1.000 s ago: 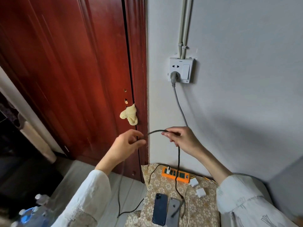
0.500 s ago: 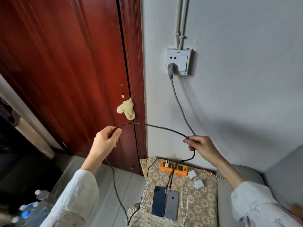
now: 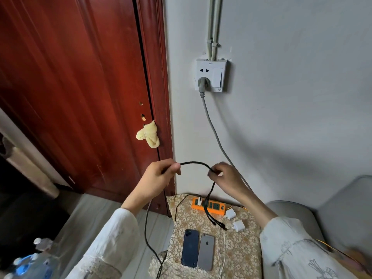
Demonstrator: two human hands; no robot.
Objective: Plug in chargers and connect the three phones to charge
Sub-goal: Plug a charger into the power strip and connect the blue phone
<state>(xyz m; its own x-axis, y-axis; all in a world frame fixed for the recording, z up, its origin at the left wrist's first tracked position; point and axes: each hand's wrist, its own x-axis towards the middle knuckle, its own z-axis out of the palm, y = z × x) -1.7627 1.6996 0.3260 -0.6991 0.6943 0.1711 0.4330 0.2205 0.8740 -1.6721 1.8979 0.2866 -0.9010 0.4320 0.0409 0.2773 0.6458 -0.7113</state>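
A black charging cable (image 3: 194, 163) arches between my hands at chest height. My left hand (image 3: 159, 176) pinches one part of it and my right hand (image 3: 225, 176) pinches another. From the right hand the cable's split ends (image 3: 213, 218) hang down over an orange power strip (image 3: 209, 206). One white charger (image 3: 199, 201) sits plugged in the strip. Two loose white chargers (image 3: 238, 225) lie beside it. A dark blue phone (image 3: 190, 247) and a grey phone (image 3: 206, 251) lie face down side by side on a patterned cushion (image 3: 241, 248). A white cable (image 3: 221, 250) lies right of them.
The strip's grey cord (image 3: 213, 129) runs up to a white wall socket (image 3: 211, 77). A red wooden door (image 3: 70, 87) with a yellow cloth (image 3: 149, 135) stuffed at its edge stands left. Water bottles (image 3: 30, 260) sit lower left. A grey seat (image 3: 322, 208) is on the right.
My hands have come closer together again, shortening the cable's arch. The cable's split ends now dangle lower, over the power strip.
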